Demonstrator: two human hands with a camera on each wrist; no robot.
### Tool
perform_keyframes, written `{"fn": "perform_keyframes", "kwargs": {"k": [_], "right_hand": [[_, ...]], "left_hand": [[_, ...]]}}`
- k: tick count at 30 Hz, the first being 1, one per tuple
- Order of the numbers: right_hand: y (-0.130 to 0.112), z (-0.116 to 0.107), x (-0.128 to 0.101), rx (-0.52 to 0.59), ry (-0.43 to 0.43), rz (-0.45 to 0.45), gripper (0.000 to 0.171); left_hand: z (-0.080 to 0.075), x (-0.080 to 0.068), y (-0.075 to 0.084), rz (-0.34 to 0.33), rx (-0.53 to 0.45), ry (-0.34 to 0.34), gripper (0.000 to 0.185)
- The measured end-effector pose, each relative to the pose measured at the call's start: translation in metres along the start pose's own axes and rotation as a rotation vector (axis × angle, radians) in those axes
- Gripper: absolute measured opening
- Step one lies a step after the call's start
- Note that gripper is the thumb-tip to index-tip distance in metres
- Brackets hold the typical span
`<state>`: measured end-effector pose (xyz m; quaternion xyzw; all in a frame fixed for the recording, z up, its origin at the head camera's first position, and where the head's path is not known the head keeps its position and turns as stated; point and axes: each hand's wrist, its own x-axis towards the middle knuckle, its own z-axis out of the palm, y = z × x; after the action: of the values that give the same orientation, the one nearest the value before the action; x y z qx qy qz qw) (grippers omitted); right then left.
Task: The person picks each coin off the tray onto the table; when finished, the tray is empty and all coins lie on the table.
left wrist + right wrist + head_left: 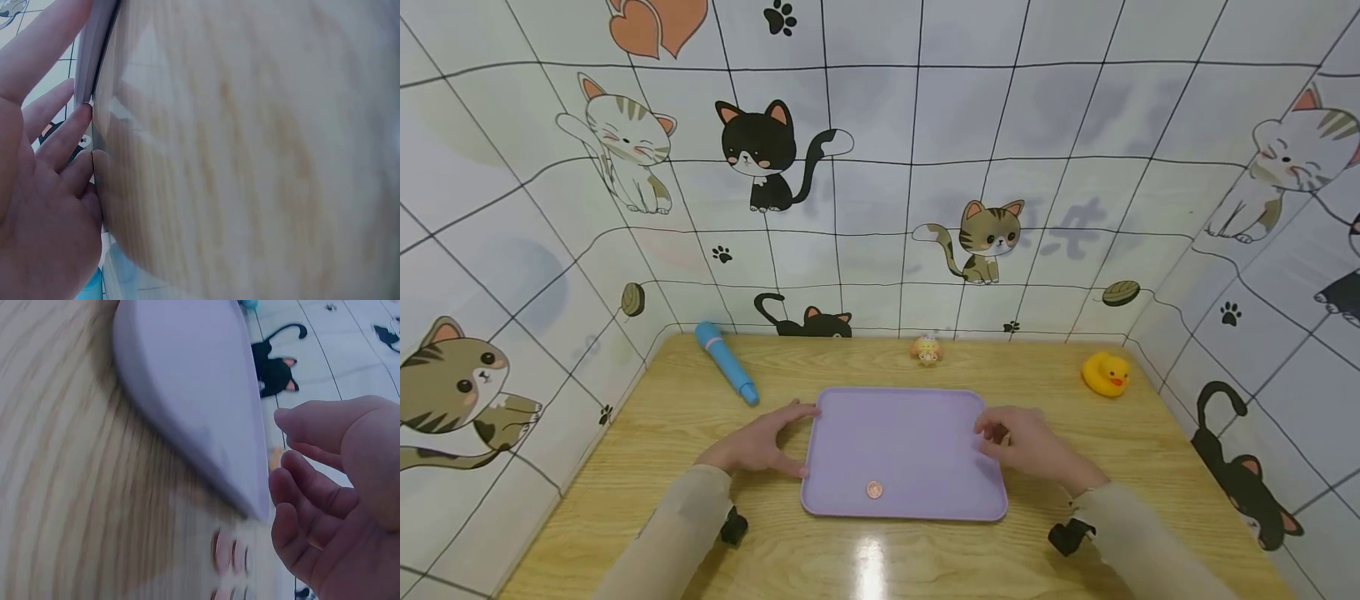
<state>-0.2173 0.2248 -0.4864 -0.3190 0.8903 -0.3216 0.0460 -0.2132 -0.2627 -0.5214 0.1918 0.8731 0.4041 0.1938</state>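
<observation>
A pale purple tray lies on the wooden table, with one small copper coin near its front left part. My left hand spreads its thumb and fingers along the tray's left edge; in the left wrist view the fingertips are right at the rim. Over the tray's right edge is my right hand, its fingers loosely bent. Nothing shows between thumb and fingers of that hand in the right wrist view. Below it, several coppery round discs lie on the table beside the tray, hidden in the head view.
A blue capped marker-like stick lies at the back left. A small orange-and-yellow figurine stands behind the tray, and a yellow rubber duck sits at the back right. A cat-print wall covering encloses the table's back and sides.
</observation>
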Motion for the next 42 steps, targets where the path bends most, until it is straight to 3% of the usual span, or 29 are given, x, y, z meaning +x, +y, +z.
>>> {"fn": "perform_keyframes", "kwargs": {"k": [9, 17, 22, 31, 42], "right_hand": [[-0.043, 0.027, 0.039, 0.017, -0.127, -0.161, 0.015], [-0.072, 0.053, 0.063, 0.003, -0.265, -0.217, 0.018], [-0.080, 0.071, 0.072, -0.061, -0.318, -0.239, 0.022], [-0.091, 0.085, 0.081, -0.129, -0.352, -0.262, 0.023], [-0.092, 0.097, 0.083, -0.119, -0.364, -0.299, 0.009]], "left_hand": [[-0.002, 0.000, 0.000, -0.005, -0.004, 0.003, 0.102], [-0.001, 0.001, -0.001, -0.001, 0.005, 0.002, 0.101], [-0.002, 0.002, 0.000, -0.001, 0.019, 0.003, 0.101], [-0.003, 0.003, 0.000, 0.001, 0.023, 0.010, 0.100], [0.000, 0.001, 0.002, -0.003, 0.012, 0.014, 0.098]]}}
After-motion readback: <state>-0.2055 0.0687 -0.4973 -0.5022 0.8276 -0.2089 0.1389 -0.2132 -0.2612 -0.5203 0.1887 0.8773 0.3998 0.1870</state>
